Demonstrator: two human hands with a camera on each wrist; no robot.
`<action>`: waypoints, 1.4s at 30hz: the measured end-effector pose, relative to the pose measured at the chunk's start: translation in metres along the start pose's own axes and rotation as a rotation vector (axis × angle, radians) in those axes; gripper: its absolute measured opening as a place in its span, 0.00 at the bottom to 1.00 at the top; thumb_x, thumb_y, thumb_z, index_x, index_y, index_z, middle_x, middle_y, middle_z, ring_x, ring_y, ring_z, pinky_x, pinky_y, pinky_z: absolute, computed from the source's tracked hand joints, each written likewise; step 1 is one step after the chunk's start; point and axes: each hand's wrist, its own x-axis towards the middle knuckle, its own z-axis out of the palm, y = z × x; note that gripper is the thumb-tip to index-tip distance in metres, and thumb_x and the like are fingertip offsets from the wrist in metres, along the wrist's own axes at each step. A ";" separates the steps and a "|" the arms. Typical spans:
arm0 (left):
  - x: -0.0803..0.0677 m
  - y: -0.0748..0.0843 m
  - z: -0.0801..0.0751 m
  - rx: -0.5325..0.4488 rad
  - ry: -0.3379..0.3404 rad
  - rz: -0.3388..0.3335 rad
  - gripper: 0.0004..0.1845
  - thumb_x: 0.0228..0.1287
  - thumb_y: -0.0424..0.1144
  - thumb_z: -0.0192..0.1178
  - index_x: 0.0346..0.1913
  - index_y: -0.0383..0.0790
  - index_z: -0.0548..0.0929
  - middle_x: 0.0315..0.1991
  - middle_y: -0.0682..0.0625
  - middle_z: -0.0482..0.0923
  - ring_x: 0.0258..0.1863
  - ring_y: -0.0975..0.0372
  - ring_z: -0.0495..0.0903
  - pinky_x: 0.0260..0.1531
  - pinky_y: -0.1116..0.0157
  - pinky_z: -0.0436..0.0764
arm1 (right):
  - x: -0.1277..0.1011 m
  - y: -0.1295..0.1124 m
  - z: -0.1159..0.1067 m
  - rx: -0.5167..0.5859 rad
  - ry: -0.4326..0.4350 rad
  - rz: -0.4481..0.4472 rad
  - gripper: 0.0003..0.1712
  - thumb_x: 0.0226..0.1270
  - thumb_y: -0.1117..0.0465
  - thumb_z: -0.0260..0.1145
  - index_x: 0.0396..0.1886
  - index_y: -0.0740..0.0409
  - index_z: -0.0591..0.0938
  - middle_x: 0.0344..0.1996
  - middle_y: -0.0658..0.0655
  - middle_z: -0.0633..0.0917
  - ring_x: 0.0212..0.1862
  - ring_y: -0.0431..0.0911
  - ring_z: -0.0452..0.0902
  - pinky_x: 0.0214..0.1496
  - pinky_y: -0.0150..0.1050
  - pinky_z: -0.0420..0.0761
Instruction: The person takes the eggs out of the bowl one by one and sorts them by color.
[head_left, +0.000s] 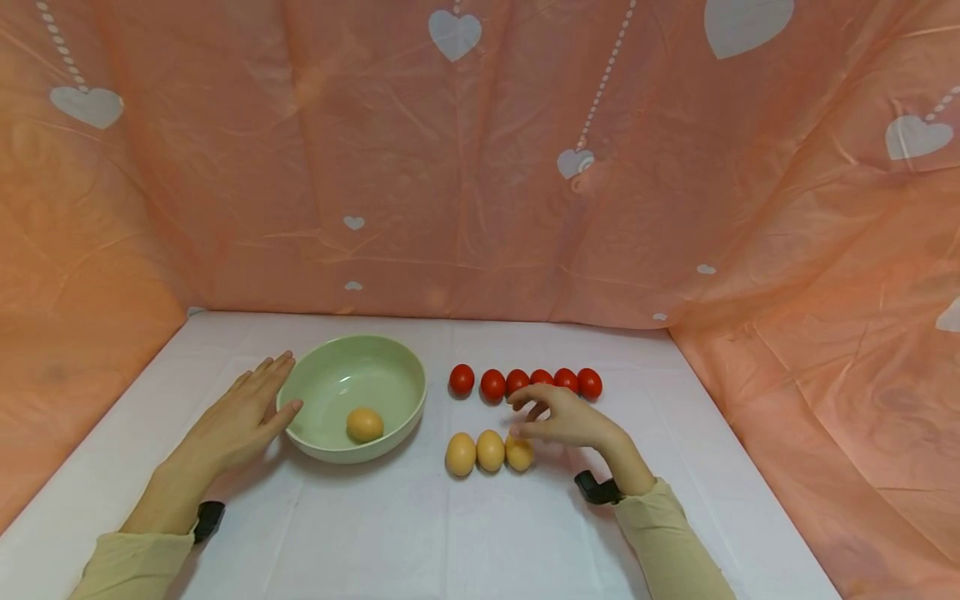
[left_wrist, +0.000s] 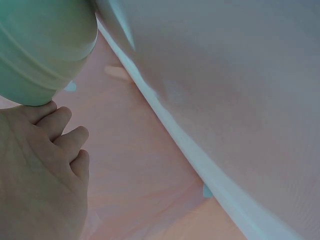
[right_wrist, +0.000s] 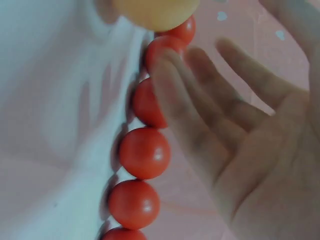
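Note:
A green bowl (head_left: 330, 454) stands left of centre with one yellowish-brown egg (head_left: 365, 425) inside. My left hand (head_left: 232, 427) lies along the bowl's left side, fingers extended and thumb at the rim; in the left wrist view its fingertips meet the bowl wall (left_wrist: 55, 55). Three more eggs (head_left: 491, 451) form a row right of the bowl. My right hand (head_left: 564, 418) hovers by the rightmost egg (head_left: 519, 454), fingers loosely bent and spread, thumb overlapping the egg's top. In the right wrist view, a gap separates the fingers from an egg (right_wrist: 157, 10).
Behind the eggs runs a row of several red cherry tomatoes (head_left: 492, 385), partly covered by my right hand in the head view. A white cloth (head_left: 360, 533) covers the table. Orange sheeting (head_left: 480, 208) with pale hearts rises at the back and both sides.

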 end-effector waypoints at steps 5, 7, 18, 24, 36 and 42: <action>0.000 0.000 0.000 -0.001 -0.002 -0.002 0.39 0.80 0.49 0.55 0.78 0.24 0.59 0.77 0.27 0.60 0.75 0.32 0.59 0.79 0.42 0.52 | 0.004 -0.014 0.004 -0.029 0.171 -0.118 0.26 0.68 0.56 0.75 0.61 0.62 0.83 0.53 0.62 0.86 0.50 0.55 0.83 0.52 0.50 0.88; 0.000 -0.001 0.001 0.001 -0.001 -0.001 0.38 0.80 0.49 0.55 0.78 0.24 0.59 0.76 0.27 0.60 0.75 0.32 0.60 0.79 0.42 0.53 | 0.007 -0.022 0.007 -0.029 0.223 -0.163 0.24 0.68 0.57 0.75 0.60 0.61 0.83 0.53 0.62 0.86 0.50 0.56 0.84 0.53 0.54 0.87; 0.000 -0.003 0.002 -0.003 0.009 0.002 0.39 0.80 0.49 0.55 0.78 0.25 0.59 0.77 0.27 0.60 0.75 0.32 0.60 0.80 0.44 0.51 | 0.029 -0.071 0.021 -0.026 0.244 -0.339 0.21 0.68 0.62 0.75 0.59 0.58 0.83 0.51 0.55 0.86 0.47 0.51 0.85 0.49 0.48 0.89; -0.001 -0.002 0.001 -0.005 0.021 0.002 0.39 0.79 0.49 0.56 0.78 0.25 0.59 0.77 0.28 0.60 0.75 0.33 0.60 0.82 0.50 0.47 | 0.046 -0.095 0.023 -0.103 0.163 -0.399 0.22 0.68 0.62 0.75 0.60 0.58 0.82 0.48 0.52 0.85 0.46 0.50 0.84 0.47 0.45 0.89; 0.000 -0.001 0.001 -0.001 0.016 0.001 0.39 0.79 0.50 0.56 0.78 0.25 0.59 0.77 0.28 0.60 0.75 0.33 0.60 0.81 0.46 0.51 | 0.092 -0.123 0.036 -0.183 -0.072 -0.433 0.22 0.70 0.64 0.72 0.62 0.62 0.81 0.56 0.58 0.83 0.52 0.52 0.84 0.49 0.30 0.86; 0.000 -0.001 0.002 -0.008 0.011 -0.003 0.39 0.79 0.50 0.56 0.78 0.25 0.59 0.77 0.28 0.60 0.76 0.33 0.59 0.81 0.46 0.50 | 0.116 -0.127 0.048 -0.230 -0.180 -0.417 0.22 0.70 0.65 0.72 0.62 0.61 0.82 0.59 0.58 0.83 0.51 0.50 0.85 0.50 0.31 0.87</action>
